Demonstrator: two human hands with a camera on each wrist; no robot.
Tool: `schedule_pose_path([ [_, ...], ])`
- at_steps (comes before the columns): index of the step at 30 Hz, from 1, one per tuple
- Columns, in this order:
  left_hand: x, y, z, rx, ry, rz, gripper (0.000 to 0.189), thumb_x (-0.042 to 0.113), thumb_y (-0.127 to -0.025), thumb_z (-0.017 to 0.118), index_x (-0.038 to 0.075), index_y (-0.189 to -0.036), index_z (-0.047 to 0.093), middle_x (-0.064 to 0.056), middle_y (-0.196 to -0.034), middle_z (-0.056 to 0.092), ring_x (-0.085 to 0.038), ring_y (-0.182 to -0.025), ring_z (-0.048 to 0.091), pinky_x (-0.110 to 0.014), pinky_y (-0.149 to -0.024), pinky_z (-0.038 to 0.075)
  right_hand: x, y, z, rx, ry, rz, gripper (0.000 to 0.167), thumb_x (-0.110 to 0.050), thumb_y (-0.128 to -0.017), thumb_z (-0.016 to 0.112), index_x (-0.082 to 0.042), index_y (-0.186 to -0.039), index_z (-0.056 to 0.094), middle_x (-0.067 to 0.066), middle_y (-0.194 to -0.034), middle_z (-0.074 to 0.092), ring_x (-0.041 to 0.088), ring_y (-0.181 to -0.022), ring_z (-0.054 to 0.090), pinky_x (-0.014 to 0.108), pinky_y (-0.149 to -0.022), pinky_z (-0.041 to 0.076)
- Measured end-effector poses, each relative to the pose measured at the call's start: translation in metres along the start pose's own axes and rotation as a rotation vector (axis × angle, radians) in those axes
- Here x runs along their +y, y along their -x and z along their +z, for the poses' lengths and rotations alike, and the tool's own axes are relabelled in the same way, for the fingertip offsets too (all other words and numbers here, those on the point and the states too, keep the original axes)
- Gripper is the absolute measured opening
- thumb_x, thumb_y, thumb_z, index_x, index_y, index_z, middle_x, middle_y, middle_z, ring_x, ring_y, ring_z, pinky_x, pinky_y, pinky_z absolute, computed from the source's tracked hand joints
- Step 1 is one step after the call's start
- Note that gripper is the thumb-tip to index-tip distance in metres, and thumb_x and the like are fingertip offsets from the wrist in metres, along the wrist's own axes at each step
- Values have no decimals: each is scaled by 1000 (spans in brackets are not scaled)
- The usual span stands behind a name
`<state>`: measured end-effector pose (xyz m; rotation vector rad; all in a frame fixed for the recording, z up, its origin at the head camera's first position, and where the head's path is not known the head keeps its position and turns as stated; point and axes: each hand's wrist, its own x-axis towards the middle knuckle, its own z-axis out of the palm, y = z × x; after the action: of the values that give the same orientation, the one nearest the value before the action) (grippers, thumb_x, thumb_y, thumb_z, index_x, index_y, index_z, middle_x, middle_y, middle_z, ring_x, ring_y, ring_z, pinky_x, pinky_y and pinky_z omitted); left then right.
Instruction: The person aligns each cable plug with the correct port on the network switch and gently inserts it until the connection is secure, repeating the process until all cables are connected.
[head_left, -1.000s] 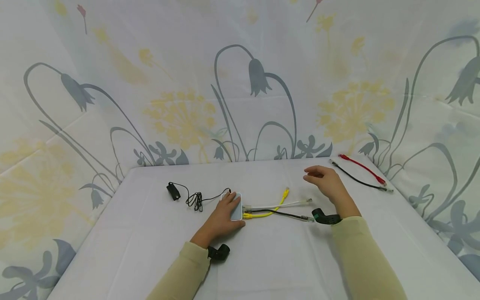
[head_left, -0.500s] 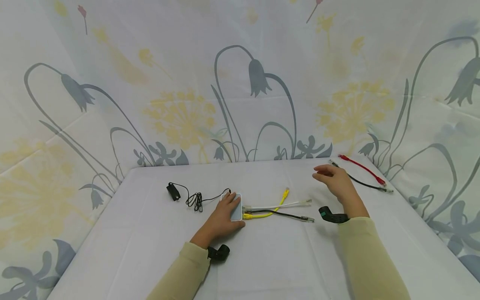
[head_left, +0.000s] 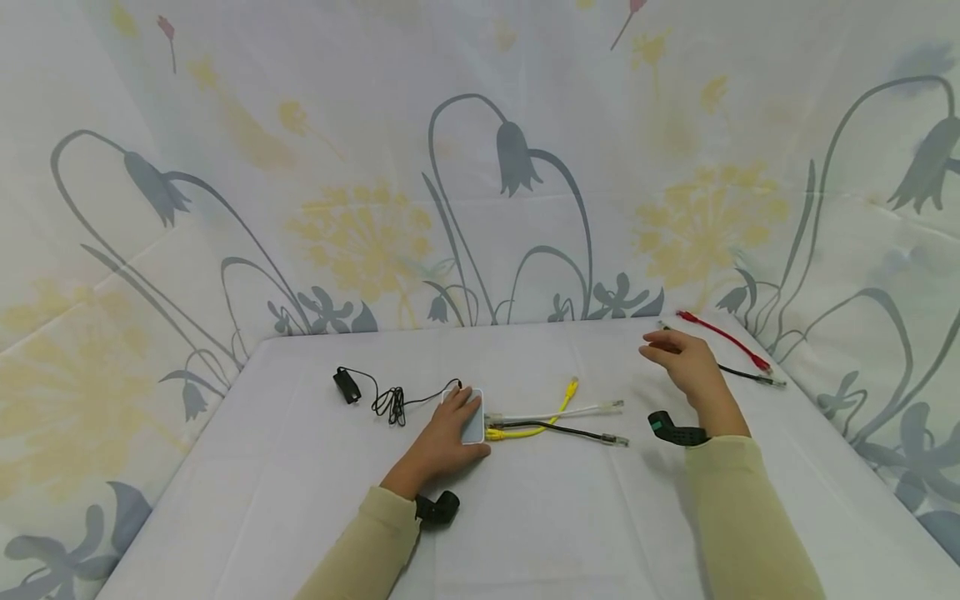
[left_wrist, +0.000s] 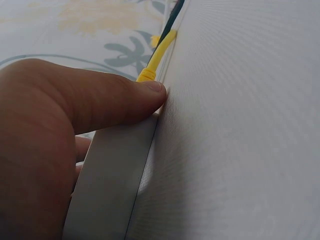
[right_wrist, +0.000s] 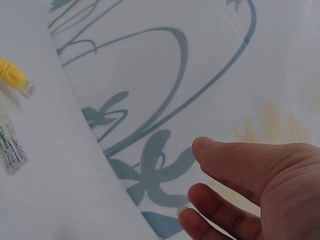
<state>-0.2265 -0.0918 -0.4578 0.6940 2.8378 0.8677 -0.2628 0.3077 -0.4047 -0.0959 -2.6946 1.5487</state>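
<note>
My left hand grips a small flat white network switch, which sits on the white table. In the left wrist view its thumb lies along the switch's side, close to a yellow plug. From the switch's right side run a yellow network cable, a white network cable and a black network cable. Their free ends lie to the right. My right hand hovers with relaxed fingers and holds nothing. In the head view it overlaps a loose black network cable.
A red network cable lies at the table's back right corner. On the left, a black power adapter has a coiled cord leading to the switch. A flowered cloth hangs behind the table.
My right hand has drifted to the right, away from the cables' free ends and over part of the loose black cable. The left hand and the switch stay put.
</note>
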Motion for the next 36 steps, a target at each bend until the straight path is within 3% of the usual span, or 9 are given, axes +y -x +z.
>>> schedule_pose_path([
  [9,-1,-1,0,-1,4,-7,78,36,-86,70,10,-151,35,-9,-162,21,-32,-151,9,-56,-117,21,4,2,-11,29,6,20,62,-46,-96,56,-5,-141,46,24,-144,44,43,-132,40,60,-107,34],
  [18,-2,-1,1,4,5,-6,79,36,-85,71,11,-151,35,-9,-161,22,-32,-151,10,-56,-116,24,8,5,-22,118,97,53,57,-46,-95,55,-6,-136,52,24,-135,51,40,-121,47,50,-94,44],
  [29,-1,0,1,3,8,-11,78,36,-85,70,10,-151,36,-9,-161,22,-33,-151,10,-57,-116,24,23,4,-33,179,147,86,61,-50,-94,54,-6,-136,53,24,-134,52,41,-119,48,45,-86,45],
  [36,-1,0,1,6,11,-11,78,35,-85,70,11,-151,36,-9,-161,22,-32,-151,10,-57,-116,24,25,7,-41,185,174,128,58,-44,-97,52,-4,-140,49,30,-146,39,47,-133,35,60,-99,38],
])
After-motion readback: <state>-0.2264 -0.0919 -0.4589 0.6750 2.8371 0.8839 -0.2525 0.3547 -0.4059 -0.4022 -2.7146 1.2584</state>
